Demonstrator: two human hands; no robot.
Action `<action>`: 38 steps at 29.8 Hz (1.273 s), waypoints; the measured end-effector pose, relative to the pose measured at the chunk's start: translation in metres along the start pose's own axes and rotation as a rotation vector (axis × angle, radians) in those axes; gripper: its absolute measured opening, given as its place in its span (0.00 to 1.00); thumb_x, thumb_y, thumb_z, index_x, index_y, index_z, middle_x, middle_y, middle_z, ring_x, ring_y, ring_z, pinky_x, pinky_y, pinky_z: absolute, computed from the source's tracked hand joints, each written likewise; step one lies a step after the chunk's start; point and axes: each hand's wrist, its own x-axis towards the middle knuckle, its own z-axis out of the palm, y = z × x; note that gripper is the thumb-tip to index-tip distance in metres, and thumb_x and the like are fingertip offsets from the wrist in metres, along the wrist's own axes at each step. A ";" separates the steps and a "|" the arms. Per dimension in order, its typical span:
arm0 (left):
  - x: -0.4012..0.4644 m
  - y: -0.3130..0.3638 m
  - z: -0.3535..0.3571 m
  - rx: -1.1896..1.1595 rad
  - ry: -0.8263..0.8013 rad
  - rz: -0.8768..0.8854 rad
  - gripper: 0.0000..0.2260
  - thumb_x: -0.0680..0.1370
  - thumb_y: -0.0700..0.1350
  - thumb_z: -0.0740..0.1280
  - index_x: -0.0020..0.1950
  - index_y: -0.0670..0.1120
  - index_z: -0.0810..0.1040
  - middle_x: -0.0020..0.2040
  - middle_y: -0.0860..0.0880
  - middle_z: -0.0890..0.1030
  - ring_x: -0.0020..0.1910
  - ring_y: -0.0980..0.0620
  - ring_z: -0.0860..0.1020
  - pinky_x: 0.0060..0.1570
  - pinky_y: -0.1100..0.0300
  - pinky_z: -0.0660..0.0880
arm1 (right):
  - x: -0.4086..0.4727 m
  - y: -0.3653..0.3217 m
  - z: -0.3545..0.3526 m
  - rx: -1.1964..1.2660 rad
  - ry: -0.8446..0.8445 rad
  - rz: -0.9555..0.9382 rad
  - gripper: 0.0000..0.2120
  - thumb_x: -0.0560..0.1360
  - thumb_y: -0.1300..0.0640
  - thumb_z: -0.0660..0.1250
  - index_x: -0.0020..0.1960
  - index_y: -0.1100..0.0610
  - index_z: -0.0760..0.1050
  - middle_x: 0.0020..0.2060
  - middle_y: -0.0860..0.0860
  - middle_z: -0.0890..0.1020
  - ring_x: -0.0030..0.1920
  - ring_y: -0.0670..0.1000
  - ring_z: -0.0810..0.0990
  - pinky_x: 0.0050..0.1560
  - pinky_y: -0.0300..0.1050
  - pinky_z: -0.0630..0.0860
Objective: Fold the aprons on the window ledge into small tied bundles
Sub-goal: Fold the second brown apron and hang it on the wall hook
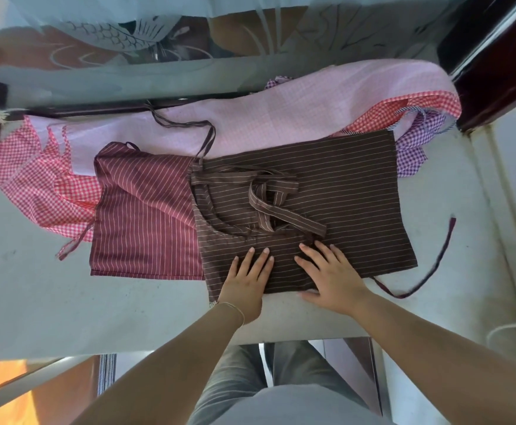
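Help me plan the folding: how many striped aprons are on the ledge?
2. The brown striped apron lies in the middle under both hands; the maroon striped apron lies beside it on the left, partly under it. More could be hidden beneath the checked aprons behind.

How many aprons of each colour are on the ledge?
Brown striped apron: 1, with both hands flat on it, left hand and right hand.
Maroon striped apron: 1
Red checked apron: 1
Pale pink apron: 1
Purple checked apron: 1
Total: 5, as far as the heap shows; the checked cloths overlap, so some may be one piece.
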 end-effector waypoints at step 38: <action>0.022 -0.007 -0.013 -0.208 0.151 -0.260 0.30 0.81 0.58 0.55 0.78 0.57 0.43 0.79 0.51 0.41 0.77 0.45 0.41 0.74 0.44 0.52 | 0.055 0.101 -0.079 1.828 0.560 1.178 0.04 0.77 0.56 0.64 0.47 0.55 0.76 0.46 0.54 0.81 0.49 0.51 0.80 0.61 0.49 0.76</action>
